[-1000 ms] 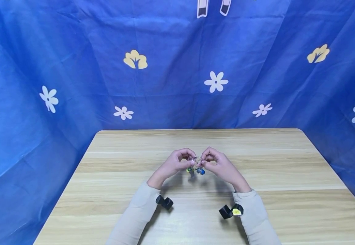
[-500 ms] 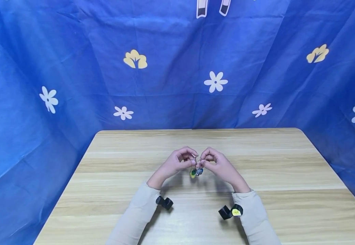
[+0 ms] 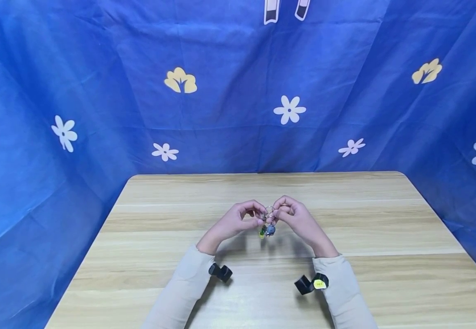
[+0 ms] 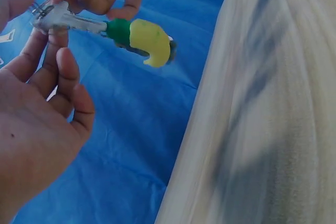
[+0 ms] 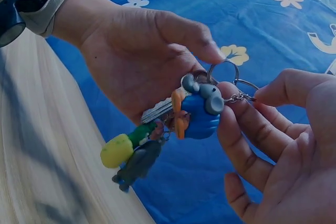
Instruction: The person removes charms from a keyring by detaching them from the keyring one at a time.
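Both hands hold a bunch of keyrings over the table. My left hand (image 3: pixel 238 222) pinches one metal ring (image 5: pixel 224 61) between thumb and fingers, near a silver key (image 5: pixel 157 110). My right hand (image 3: pixel 300 223) pinches a second ring (image 5: pixel 247 82) and its short chain. From that chain hangs a blue figurine with a grey head and orange parts (image 5: pixel 202 120), by the right fingertips. On the left hand's side dangle a yellow and green figurine (image 4: pixel 149 38) and a dark grey one (image 5: pixel 140 163). The two rings look linked or overlapping; exactly how is hidden by the fingers.
A light wood-grain table (image 3: pixel 160 196) lies under the hands. Blue cloth (image 3: pixel 230 137) with flowers surrounds its back and sides. Black wrist cameras (image 3: pixel 220 272) sit on both pale sleeves (image 3: pixel 188 278).
The right hand has shifted slightly up and to the right, and its fingers have changed their hold. The figurines have swung a little to the right below the fingers.
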Motion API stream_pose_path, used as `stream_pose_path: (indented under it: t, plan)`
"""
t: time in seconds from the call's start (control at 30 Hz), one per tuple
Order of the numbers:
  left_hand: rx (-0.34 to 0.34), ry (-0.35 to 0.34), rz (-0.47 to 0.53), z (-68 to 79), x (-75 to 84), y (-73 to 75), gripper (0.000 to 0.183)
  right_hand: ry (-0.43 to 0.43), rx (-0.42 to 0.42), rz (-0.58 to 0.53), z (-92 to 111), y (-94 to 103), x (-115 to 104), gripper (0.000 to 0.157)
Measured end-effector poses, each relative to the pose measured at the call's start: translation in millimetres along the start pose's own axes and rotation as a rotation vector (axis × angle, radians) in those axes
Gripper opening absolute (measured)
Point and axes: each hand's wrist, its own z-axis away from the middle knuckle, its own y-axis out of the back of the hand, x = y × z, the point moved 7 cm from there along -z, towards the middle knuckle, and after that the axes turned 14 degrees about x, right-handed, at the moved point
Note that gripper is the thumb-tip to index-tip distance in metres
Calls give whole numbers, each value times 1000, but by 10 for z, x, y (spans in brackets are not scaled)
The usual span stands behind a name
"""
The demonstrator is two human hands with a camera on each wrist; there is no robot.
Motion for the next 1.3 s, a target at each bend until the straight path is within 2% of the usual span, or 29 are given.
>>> stream_pose_path:
  t: [0.23,0.4,0.53,0.77,1.13,1.3]
  plan:
    - [41,-11,35,-8,9,22,30,27,-21,-10,12,-18,-39,23]
    - [77,-37,19,-20,-1,41,28,42,-19,1,18,-25,-54,22]
    - [85,-34,60,-21,-2,33,28,42,-31,-13,24,-50,-59,22]
    - [67,34,140,-9,-40,14,34,59,-44,0,32,-72,-57,22]
    - [31,32,158,-5,-60,21,40,50,-49,-32,35,-50,-42,22]
    - [-6,73,226,7,-63,8,39,48,-54,-36,38,-38,-40,22]
